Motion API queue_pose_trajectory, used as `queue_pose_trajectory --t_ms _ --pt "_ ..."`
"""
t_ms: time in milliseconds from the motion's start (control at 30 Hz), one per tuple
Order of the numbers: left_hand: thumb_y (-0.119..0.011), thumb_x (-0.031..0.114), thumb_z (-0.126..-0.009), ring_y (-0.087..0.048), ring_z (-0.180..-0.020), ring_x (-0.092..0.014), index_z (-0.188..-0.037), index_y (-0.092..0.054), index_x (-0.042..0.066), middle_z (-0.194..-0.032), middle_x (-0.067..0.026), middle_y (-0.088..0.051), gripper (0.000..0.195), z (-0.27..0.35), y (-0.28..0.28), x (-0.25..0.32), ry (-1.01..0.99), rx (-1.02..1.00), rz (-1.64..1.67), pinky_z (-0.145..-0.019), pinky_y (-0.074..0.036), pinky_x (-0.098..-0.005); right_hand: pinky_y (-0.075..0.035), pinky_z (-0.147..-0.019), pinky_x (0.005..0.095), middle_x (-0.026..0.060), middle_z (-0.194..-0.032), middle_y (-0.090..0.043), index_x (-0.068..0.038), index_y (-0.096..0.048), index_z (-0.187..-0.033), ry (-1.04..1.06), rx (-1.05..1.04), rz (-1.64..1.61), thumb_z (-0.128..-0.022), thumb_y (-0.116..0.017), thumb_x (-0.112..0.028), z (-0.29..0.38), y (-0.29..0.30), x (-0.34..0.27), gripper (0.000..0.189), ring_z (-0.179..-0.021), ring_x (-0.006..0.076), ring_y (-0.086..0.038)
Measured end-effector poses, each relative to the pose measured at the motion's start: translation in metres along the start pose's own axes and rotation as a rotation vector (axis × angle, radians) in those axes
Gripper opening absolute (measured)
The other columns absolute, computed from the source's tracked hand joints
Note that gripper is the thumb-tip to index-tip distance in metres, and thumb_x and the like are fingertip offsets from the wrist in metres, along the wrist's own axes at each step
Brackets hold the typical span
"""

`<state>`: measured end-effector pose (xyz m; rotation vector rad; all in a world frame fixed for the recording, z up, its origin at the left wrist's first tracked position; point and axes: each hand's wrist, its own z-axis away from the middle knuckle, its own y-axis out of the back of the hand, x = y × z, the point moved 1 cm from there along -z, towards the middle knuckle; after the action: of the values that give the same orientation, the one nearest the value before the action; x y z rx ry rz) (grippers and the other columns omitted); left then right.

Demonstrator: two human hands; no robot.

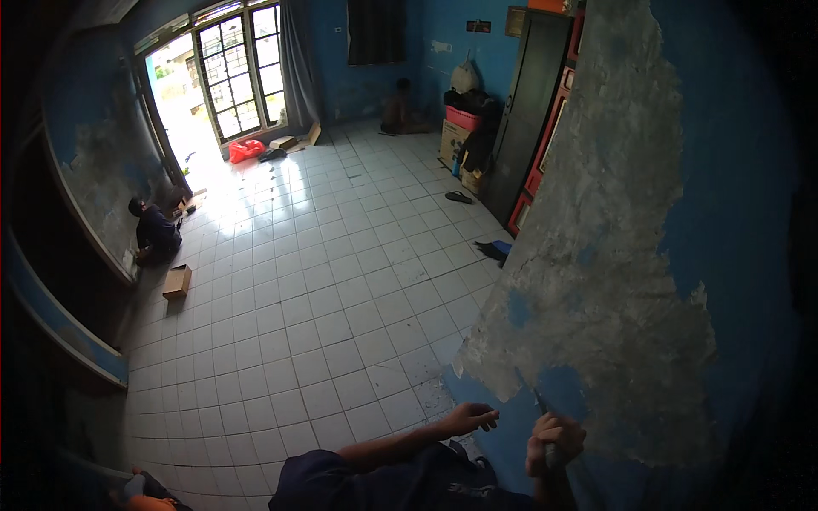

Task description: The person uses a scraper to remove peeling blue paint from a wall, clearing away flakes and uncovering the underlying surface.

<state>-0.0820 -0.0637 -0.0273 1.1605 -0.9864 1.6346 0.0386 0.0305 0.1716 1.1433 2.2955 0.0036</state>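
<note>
My right hand (pixel 555 441) is shut around the handle of a thin scraping tool (pixel 540 401), perhaps a putty knife. Its dark blade slants up and left against the wall, at the lower edge of a bare grey plaster patch (pixel 613 306). Ragged blue paint (pixel 716 211) borders that patch, with small blue spots left inside it. Beside the wall, to the left of the tool, my left hand (pixel 476 418) hangs in the air with loosely bent fingers. Nothing shows in it.
Pale paint crumbs (pixel 436 396) litter the tiled floor (pixel 307 287) by the wall. A person (pixel 156 230) sits at the left wall near a cardboard box (pixel 177 282); another person (pixel 399 112) sits at the back. A dark cabinet (pixel 527 115) and a sandal (pixel 459 197) are on the right.
</note>
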Motion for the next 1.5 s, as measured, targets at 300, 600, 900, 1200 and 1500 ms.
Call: queue_pose_trajectory --t_ms 300,600,900,1200,1500 --pt "-0.049 0.044 -0.096 -0.064 -0.089 -0.014 -0.111 -0.061 0.001 -0.097 -0.0070 -0.068 0.047 0.008 -0.002 0.003 -0.036 -0.028 -0.005 -0.079 -0.049 -0.0295 -0.040 -0.039 0.0258 0.0033 -0.044 -0.043 -0.007 -0.042 -0.059 -0.073 -0.071 -0.157 -0.071 -0.058 -0.014 0.005 -0.020 -0.008 0.021 -0.036 0.0158 -0.047" --pt "-0.028 0.059 -0.097 -0.058 -0.102 -0.018 -0.135 -0.047 0.003 -0.118 -0.0098 -0.063 0.070 0.026 0.001 0.032 -0.047 -0.286 0.485 -0.085 -0.045 -0.0320 -0.038 -0.039 0.0263 0.0045 -0.046 -0.047 -0.004 -0.044 -0.056 -0.192 -0.015 -0.361 -0.072 -0.062 -0.016 0.022 -0.033 -0.008 0.027 -0.038 0.0130 -0.047" --pt "-0.028 0.064 -0.094 -0.056 -0.098 -0.019 -0.129 -0.050 -0.001 -0.121 -0.0101 -0.062 0.077 0.027 0.002 0.032 0.092 -0.366 0.629 -0.082 -0.043 -0.0315 -0.037 -0.039 0.0264 0.0048 -0.046 -0.045 -0.003 -0.045 -0.055 -0.263 0.067 -0.567 -0.072 -0.066 -0.016 0.018 -0.032 -0.014 0.029 -0.037 0.0122 -0.042" --pt "-0.035 0.063 -0.093 -0.053 -0.095 -0.018 -0.125 -0.053 0.001 -0.119 -0.0086 -0.062 0.072 0.025 0.002 0.022 0.116 -0.429 0.756 -0.082 -0.040 -0.0308 -0.034 -0.038 0.0259 0.0047 -0.046 -0.044 -0.002 -0.046 -0.055 -0.305 0.068 -0.633 -0.072 -0.066 -0.017 0.015 -0.031 -0.016 0.030 -0.037 0.0117 -0.042" --pt "-0.031 0.064 -0.094 -0.057 -0.096 -0.016 -0.133 -0.048 0.005 -0.118 -0.0070 -0.062 0.072 0.029 -0.004 0.029 0.177 -0.380 0.678 -0.085 -0.041 -0.0320 -0.036 -0.038 0.0257 0.0045 -0.047 -0.045 -0.003 -0.046 -0.057 -0.287 0.061 -0.463 -0.075 -0.066 -0.020 0.022 -0.016 -0.018 0.032 -0.038 0.0123 -0.044"
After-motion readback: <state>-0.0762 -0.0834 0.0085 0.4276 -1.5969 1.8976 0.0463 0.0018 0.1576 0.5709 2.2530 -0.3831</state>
